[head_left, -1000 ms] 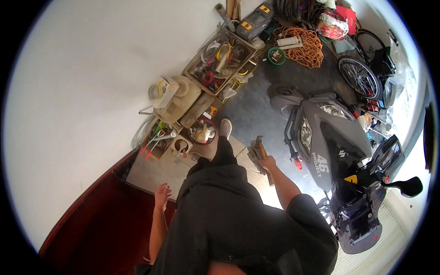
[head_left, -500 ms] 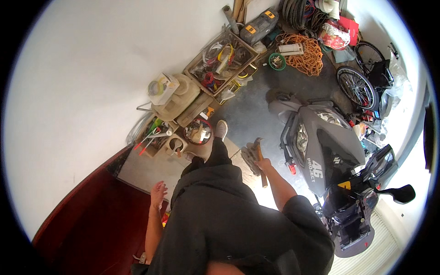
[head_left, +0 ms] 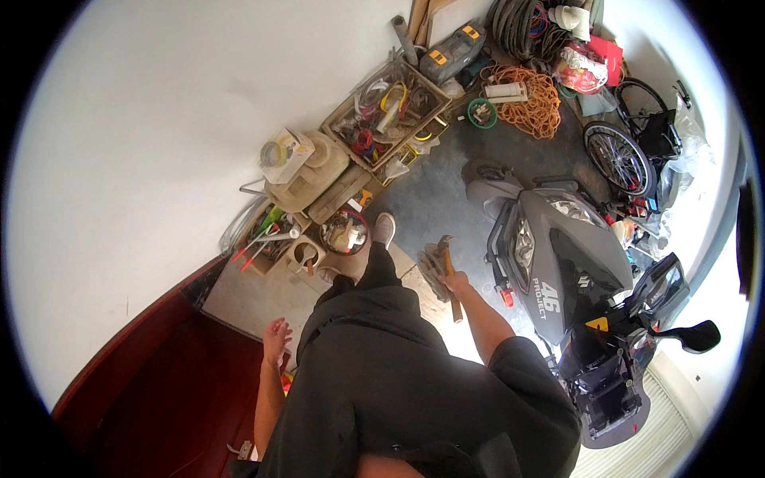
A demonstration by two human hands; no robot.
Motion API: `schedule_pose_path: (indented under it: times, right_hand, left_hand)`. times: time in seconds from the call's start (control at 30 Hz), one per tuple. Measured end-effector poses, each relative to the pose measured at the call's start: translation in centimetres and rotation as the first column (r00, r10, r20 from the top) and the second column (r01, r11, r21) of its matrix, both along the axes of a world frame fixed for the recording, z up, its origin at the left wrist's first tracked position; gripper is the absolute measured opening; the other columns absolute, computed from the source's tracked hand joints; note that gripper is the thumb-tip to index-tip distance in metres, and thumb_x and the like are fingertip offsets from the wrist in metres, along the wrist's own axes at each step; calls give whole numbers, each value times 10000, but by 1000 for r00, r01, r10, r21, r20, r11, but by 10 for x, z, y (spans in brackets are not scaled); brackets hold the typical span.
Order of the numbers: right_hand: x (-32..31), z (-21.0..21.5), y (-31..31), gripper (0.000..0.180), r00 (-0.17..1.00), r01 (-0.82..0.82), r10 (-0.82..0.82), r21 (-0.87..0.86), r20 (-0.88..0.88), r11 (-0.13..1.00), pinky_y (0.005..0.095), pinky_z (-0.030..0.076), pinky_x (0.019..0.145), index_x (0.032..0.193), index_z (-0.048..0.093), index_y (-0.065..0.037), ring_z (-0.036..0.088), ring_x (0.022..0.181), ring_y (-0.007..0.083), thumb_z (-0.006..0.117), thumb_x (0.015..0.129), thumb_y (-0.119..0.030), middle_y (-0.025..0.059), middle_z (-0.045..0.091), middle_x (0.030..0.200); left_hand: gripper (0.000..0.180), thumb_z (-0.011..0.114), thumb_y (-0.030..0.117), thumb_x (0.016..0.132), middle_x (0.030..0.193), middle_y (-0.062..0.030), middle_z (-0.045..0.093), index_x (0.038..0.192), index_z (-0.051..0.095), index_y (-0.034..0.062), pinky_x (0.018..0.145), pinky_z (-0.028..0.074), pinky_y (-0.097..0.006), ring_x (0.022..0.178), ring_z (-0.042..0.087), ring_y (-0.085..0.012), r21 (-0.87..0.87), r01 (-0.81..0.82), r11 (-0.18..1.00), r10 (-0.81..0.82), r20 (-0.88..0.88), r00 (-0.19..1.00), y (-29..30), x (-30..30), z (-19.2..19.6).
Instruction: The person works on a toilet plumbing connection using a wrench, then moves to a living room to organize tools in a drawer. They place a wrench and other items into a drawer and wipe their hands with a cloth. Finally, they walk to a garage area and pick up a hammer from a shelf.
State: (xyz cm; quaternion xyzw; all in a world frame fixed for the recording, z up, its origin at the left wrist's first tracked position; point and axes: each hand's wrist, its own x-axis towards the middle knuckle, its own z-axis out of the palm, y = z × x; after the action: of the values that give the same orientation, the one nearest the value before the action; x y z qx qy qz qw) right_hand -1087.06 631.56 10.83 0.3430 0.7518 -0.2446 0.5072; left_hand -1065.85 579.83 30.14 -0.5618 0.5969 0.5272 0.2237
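Note:
My right hand [head_left: 454,281] is closed around the wooden handle of a hammer [head_left: 457,309], whose head points away from me. Dirty grey work gloves [head_left: 431,269] hang beside the handle, seemingly in the same grip. To the left of my body, my left hand [head_left: 276,341] is empty, its fingers loosely bent and apart. Ahead of my feet stand a round red-rimmed tub of small items [head_left: 346,232] and a beige container [head_left: 304,255]. Left of them, red-handled cutters [head_left: 256,249] lie in an open box.
A grey motor scooter [head_left: 562,247] stands on the right. A crate of cables and tools [head_left: 386,111] sits along the wall, near a beige jerrycan [head_left: 311,171]. Farther back are an orange rope [head_left: 534,103], a green basket [head_left: 481,113] and a spoked wheel [head_left: 617,158]. Dark red flooring [head_left: 175,382] lies left.
The hammer and gloves have swung slightly with my right hand, which moved a little toward the upper left. My left hand hangs nearly where it was. The view has shifted slightly.

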Motion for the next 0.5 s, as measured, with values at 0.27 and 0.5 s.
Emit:
schedule_pose_path:
  times: [0.27, 0.5]
  right_hand:
    - [-3, 3, 0, 648, 993, -119, 119, 45, -7, 992, 402, 560, 783, 1049, 704, 111, 729, 937, 316, 884, 739, -429, 226, 739, 1024]
    - [2, 5, 5, 625, 997, -61, 64, 73, -38, 995, 420, 573, 728, 1029, 710, 92, 734, 848, 317, 891, 711, -415, 219, 744, 961]
  left_hand:
    - [448, 621, 227, 986, 1160, -131, 657, 1349, 553, -27, 793, 558, -358, 971, 668, -221, 2, -16, 1000, 16, -19, 1000, 3, -2, -3]
    - [425, 623, 223, 990, 1119, -111, 665, 1334, 567, -19, 782, 552, -352, 953, 670, -215, -8, -26, 1000, 26, -31, 999, 6, -1, -1]
